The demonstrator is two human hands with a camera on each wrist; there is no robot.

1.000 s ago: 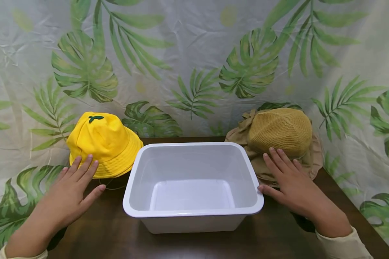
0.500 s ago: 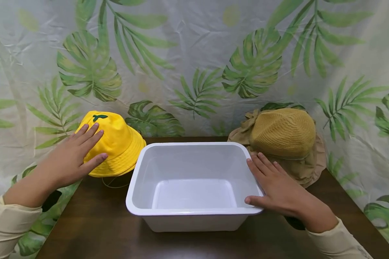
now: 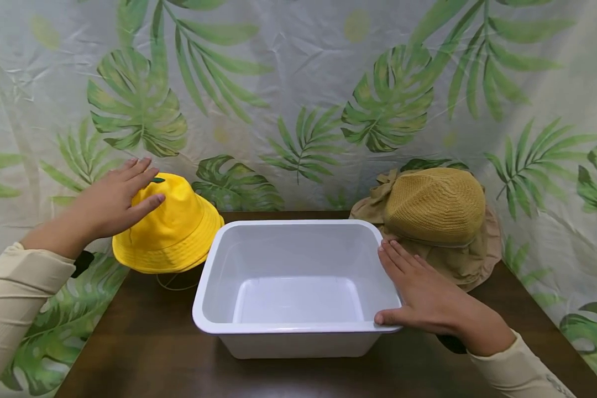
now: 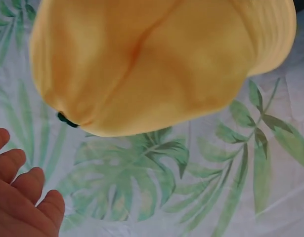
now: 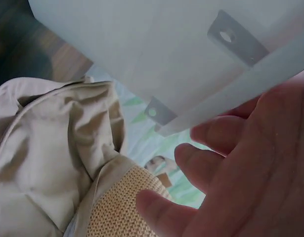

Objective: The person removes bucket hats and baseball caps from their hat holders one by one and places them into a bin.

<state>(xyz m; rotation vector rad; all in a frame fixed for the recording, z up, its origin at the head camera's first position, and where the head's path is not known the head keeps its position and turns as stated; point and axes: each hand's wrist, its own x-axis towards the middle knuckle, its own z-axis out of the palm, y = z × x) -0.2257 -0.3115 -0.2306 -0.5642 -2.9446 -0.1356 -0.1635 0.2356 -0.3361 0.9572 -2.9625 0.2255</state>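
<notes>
Left hand (image 3: pixel 110 203): loose, empty, near the yellow hat (image 3: pixel 175 232). Right hand (image 3: pixel 424 296), fingers outstretched, gripping nothing, rests on the tub (image 3: pixel 298 345), perhaps steadying it.

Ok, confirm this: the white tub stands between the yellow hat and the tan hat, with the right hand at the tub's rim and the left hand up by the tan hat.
Not quite: the head view shows the left hand up by the yellow hat, not the tan hat. The white tub does stand between the hats, with the right hand at its rim.
</notes>
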